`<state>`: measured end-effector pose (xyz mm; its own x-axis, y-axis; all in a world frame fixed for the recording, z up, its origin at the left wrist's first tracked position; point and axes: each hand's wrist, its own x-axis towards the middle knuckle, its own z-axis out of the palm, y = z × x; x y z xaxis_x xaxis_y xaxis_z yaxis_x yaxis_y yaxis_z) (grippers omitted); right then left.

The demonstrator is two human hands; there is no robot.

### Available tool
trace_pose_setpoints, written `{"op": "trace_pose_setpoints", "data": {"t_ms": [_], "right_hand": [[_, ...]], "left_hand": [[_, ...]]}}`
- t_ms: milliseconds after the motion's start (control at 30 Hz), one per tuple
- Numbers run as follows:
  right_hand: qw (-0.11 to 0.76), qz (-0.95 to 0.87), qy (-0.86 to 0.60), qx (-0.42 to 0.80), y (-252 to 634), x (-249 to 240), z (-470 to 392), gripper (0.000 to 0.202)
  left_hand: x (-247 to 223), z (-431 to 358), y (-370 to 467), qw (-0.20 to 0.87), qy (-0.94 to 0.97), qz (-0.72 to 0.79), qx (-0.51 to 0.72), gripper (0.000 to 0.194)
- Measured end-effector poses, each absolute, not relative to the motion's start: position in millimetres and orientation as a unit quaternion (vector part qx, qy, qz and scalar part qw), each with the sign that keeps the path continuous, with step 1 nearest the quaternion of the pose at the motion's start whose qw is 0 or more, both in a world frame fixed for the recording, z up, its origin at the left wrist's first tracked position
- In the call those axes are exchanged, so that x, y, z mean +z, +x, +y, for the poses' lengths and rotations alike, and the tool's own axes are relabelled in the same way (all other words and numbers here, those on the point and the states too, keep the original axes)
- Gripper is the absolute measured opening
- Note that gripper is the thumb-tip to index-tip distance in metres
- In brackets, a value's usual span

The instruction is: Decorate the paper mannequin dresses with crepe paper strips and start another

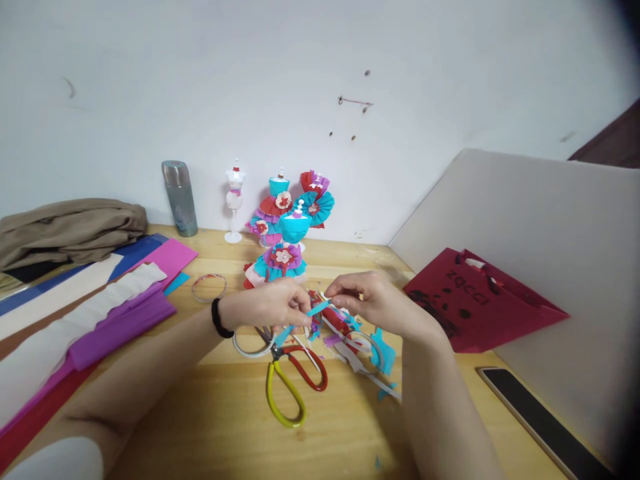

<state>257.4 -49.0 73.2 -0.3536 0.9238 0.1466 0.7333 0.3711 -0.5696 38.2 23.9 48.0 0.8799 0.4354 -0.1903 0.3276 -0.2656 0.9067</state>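
Note:
Between my two hands a narrow turquoise paper strip (pixel 319 308) is stretched. My left hand (pixel 280 303), with a black band on the wrist, pinches its left end, and a tail of it hangs below the fingers. The right end is between the thumb and fingers of my right hand (pixel 367 297), where a bit of white shows too. Under my hands lie scissors (pixel 277 353) with one yellow and one red handle, their blades partly hidden by my left hand. Paper scraps (pixel 383 353) in turquoise, red, purple and white are heaped beneath my right hand, beside a tape roll (pixel 367 347).
Small dress forms in ruffled paper (pixel 295 230) and a white one (pixel 234 200) stand by the wall. A bottle (pixel 181 200), brown cloth (pixel 75 230) and coloured paper sheets (pixel 120 327) are at left. On the right are a red bag (pixel 480 300) and a phone (pixel 540 413).

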Motion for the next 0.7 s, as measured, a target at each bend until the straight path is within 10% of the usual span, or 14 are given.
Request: {"op": "trace_pose_setpoints", "data": {"t_ms": [367, 700], "right_hand": [[0.462, -0.670, -0.550, 0.188, 252.0, 64.0, -42.1, 0.021], [0.440, -0.673, -0.549, 0.228, 257.2, 61.9, -43.1, 0.022]], "left_hand": [[69.6, 51.5, 10.0, 0.569, 0.782, 0.201, 0.156, 0.022], [78.8, 50.7, 4.6, 0.507, 0.819, 0.246, 0.114, 0.015]]}}
